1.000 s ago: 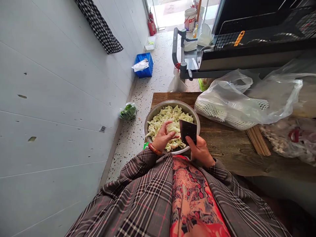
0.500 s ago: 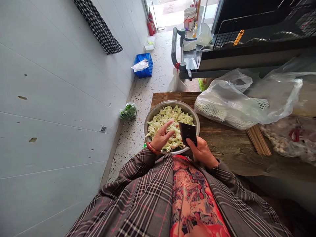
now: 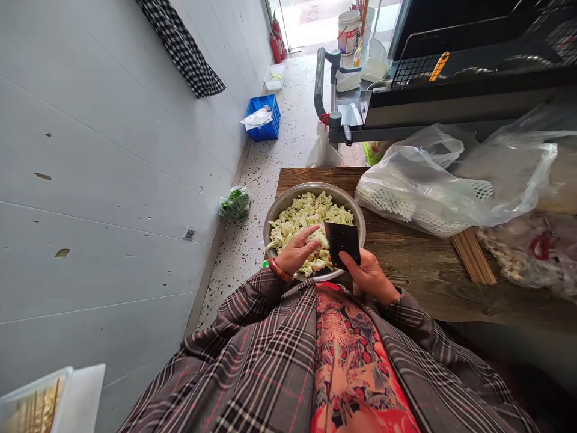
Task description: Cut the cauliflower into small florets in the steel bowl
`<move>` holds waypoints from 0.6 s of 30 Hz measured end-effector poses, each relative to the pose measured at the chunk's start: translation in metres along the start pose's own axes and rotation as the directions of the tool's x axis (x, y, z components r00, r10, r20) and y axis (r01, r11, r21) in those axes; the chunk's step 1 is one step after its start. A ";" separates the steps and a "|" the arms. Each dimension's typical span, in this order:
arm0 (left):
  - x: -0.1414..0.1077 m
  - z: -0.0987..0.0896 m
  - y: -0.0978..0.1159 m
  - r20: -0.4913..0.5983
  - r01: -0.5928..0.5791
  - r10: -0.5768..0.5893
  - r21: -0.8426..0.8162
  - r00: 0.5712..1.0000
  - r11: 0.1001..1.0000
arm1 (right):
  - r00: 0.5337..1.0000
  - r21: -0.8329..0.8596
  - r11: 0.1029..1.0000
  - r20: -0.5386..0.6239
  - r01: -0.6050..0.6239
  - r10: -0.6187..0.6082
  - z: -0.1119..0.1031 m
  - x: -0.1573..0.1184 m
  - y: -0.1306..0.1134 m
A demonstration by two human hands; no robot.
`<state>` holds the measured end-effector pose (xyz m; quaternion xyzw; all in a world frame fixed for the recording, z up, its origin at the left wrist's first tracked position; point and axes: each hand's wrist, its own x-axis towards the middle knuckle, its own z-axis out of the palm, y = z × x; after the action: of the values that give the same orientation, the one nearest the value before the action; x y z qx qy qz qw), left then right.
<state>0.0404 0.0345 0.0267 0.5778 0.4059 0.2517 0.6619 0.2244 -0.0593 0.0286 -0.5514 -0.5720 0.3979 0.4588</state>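
A metal basin [image 3: 270, 210] full of cut cauliflower [image 3: 311, 207] sits on the wooden table in front of me. Over its near side, my left hand [image 3: 295, 251] has its fingers bent around a cauliflower floret [image 3: 321, 237]. A reddish bracelet is on that wrist. My right hand [image 3: 370, 278] grips a knife with a broad dark blade [image 3: 342, 240], the thumb pressed on the blade's lower part. The blade stands upright beside the floret, over the basin's right side. My right palm hides the knife's handle.
Clear plastic bags [image 3: 428, 192] with net-wrapped contents lie on the table [image 3: 406, 258] to the right, near wooden sticks [image 3: 473, 255]. A bag of greens [image 3: 235, 203] and a blue crate [image 3: 264, 123] stand along the left wall. A cart [image 3: 334, 120] is ahead.
A white container with thin sticks has come into view at the lower left. Both hands stay nearly in place, with the blade turned slightly. The whole view has shifted a little.
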 end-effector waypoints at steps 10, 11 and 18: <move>-0.001 0.006 -0.003 0.037 0.007 -0.005 -0.054 0.999 0.999 | 0.998 -0.040 0.999 -0.056 0.025 -0.027 0.003 0.006 -0.004; -0.001 0.005 -0.004 0.052 0.009 -0.007 -0.049 0.999 0.999 | 0.999 -0.033 0.999 -0.050 0.018 -0.020 0.003 0.007 -0.003; -0.001 0.004 -0.004 0.136 0.005 -0.010 0.040 0.991 0.999 | 1.000 -0.016 1.000 -0.002 0.025 -0.025 0.003 0.010 0.002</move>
<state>0.0431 0.0308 0.0235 0.6051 0.3668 0.2010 0.6774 0.2219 -0.0490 0.0268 -0.5483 -0.5812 0.3870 0.4601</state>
